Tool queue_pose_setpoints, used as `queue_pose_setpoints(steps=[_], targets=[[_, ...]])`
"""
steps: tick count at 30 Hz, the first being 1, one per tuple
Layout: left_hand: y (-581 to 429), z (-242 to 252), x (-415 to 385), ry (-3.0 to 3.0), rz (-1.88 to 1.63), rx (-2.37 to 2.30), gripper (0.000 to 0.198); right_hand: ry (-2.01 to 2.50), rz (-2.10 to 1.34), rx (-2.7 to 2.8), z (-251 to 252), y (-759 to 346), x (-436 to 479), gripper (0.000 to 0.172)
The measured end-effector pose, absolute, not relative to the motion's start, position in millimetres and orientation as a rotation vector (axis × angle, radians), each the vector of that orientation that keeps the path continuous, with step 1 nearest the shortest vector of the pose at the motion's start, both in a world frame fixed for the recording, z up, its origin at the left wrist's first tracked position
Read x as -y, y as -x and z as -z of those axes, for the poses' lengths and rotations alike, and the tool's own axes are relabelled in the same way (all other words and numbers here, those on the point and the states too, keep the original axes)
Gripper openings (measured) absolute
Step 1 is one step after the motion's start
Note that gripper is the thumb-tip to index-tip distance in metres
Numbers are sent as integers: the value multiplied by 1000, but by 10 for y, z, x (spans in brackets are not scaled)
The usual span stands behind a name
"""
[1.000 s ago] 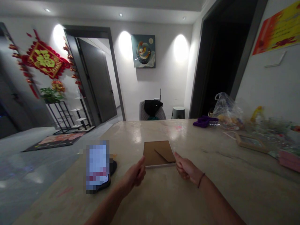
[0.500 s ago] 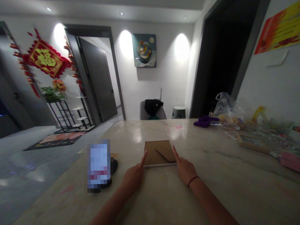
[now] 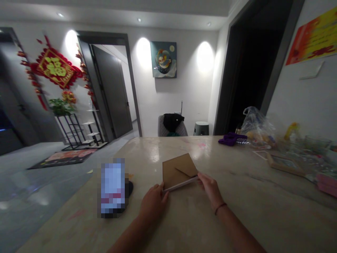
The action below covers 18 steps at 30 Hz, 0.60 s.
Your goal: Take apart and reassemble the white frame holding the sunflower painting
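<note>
Brown-backed frame (image 3: 172,175) is slanting now, no longer square-on; left hand (image 3: 154,200) and right hand (image 3: 211,187) are pinching its near corners, grip done; lifting off table (image 3: 184,225) unclear.

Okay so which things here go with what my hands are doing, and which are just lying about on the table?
In use:
- brown-backed frame
- left hand, at its near left corner
- right hand, at its near right corner

Apparently just lying about:
- blurred screen, likely a phone
- purple cloth
- clear plastic bag
- wooden frame
- pink item
</note>
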<state>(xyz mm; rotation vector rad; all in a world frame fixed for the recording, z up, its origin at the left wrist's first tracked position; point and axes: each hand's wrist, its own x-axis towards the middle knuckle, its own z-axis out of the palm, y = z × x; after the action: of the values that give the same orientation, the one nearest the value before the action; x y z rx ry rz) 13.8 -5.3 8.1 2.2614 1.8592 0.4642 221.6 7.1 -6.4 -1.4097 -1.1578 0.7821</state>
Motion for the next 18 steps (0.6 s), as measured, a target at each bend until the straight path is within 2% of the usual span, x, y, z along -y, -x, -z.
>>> queue_pose_setpoints(steps=[3, 7, 12, 14, 16, 18], targets=[[-233, -94, 152, -2276, -425, -1679, 35, 1178, -808, 1023, -9, -2089, -11, 35], [-284, -52, 178, -2191, -560, -1533, 34, 1355, -596, 1188, 12, -1983, 44, 29], [-152, -48, -13, -1568, -896, -1433, 54, 1302, -335, 1265, 32, -2025, 66, 26], [-111, -115, -53, -1236, -924, -1240, 62, 1151, -432, 1358, 29, -2028, 73, 40], [-91, -201, -51, -996, -966, -1063, 68, 1024, -673, 1425, 40, -2037, 63, 53], [-83, -268, -32, -865, -1012, -978, 71, 997, -896, 1362, 71, -2081, 26, 55]])
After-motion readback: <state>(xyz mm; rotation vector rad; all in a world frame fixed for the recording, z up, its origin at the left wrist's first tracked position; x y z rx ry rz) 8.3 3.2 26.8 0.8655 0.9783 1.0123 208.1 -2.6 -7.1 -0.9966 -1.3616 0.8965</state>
